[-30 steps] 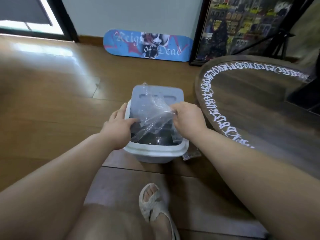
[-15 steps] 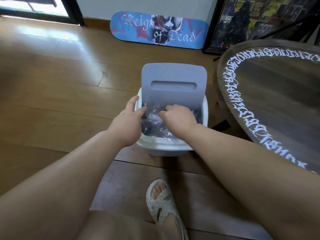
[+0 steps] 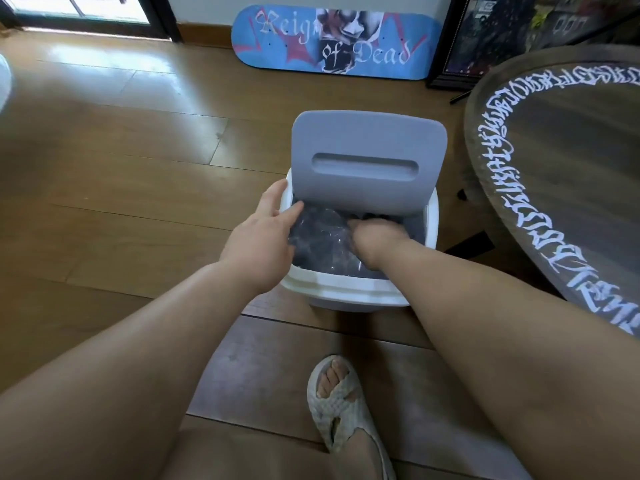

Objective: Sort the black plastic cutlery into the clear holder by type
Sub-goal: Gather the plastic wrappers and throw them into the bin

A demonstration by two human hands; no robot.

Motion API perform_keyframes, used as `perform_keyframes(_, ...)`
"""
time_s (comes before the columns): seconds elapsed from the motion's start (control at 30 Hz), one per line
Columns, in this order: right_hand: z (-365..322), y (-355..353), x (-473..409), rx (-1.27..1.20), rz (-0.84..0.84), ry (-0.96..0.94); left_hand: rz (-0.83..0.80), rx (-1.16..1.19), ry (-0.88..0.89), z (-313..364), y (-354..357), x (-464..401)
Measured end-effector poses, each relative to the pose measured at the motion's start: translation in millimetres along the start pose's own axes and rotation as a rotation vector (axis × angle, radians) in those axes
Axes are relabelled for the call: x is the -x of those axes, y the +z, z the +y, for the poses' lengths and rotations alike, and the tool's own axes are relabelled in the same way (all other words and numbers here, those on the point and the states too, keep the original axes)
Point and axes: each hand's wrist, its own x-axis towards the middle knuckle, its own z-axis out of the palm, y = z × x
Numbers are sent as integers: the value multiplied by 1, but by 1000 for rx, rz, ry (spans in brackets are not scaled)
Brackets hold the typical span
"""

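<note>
No black cutlery and no clear holder are in view. A white waste bin [image 3: 346, 289] stands on the wooden floor with its grey lid [image 3: 367, 147] tilted up at the back. Crumpled clear plastic wrapping [image 3: 322, 237] lies inside over dark contents. My left hand [image 3: 259, 240] rests on the bin's left rim, fingers stretched out and touching the plastic. My right hand [image 3: 374, 240] is down inside the bin, fingers curled into the plastic and partly hidden under the lid.
A round dark table [image 3: 571, 168] with white lettering around its edge stands close on the right of the bin. A blue skateboard deck [image 3: 332, 43] and a framed picture [image 3: 485, 39] lean against the far wall. My sandalled foot [image 3: 343, 403] is just in front of the bin.
The plastic was held up above the bin between both hands; it now sits pressed down inside. My right hand has gone deeper in, and the left has spread along the rim.
</note>
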Motion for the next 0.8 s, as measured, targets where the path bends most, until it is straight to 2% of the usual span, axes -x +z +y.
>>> perform_keyframes(0.07,2,4,-4,-33,-143,97,5,-6,6,0,1,0)
perform_keyframes(0.13,-1,4,-4,-95,-204,118,5,-4,7,0,1,0)
perform_keyframes(0.27,-9,-6,14,-151,-145,66,-4,-11,12,1,0,1)
perform_keyframes(0.47,-3,-22,41,-64,146,31,-29,-30,-11,2,0,2)
perform_keyframes(0.6,-5,-27,45,-34,-33,99,-47,-37,-22,7,-2,3)
perform_keyframes(0.63,-6,-28,44,-62,-25,100,-48,-39,-24,7,-3,3)
perform_keyframes(0.7,-9,-30,46,-126,95,39,-52,-44,-25,6,-3,2)
perform_keyframes(0.8,-10,-32,57,-74,333,-97,-51,-37,-19,4,-2,1)
